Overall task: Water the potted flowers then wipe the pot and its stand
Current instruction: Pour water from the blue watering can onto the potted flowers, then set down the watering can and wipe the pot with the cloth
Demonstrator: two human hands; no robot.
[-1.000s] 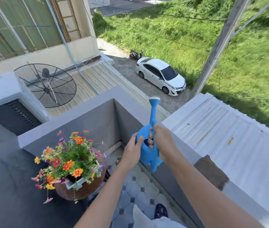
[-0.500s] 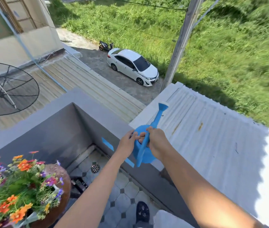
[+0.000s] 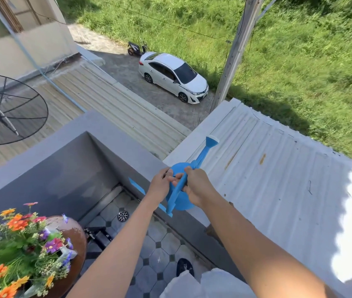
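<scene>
Balcony ledge point(image 3: 127, 155) in sunlight: both hands, left point(image 3: 162, 186) and right point(image 3: 196, 188), curl fingers around a blue watering can point(image 3: 181, 201); potted flowers point(image 3: 20, 250) sit lower left.

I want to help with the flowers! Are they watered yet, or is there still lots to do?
Nothing looks finished yet. Both hands are on the blue watering can at the balcony wall: the right hand grips its handle and the left hand holds its body. Its spout points away from the potted flowers. Watering comes next, then wiping the brown pot and its stand, which I can't see here.
</scene>
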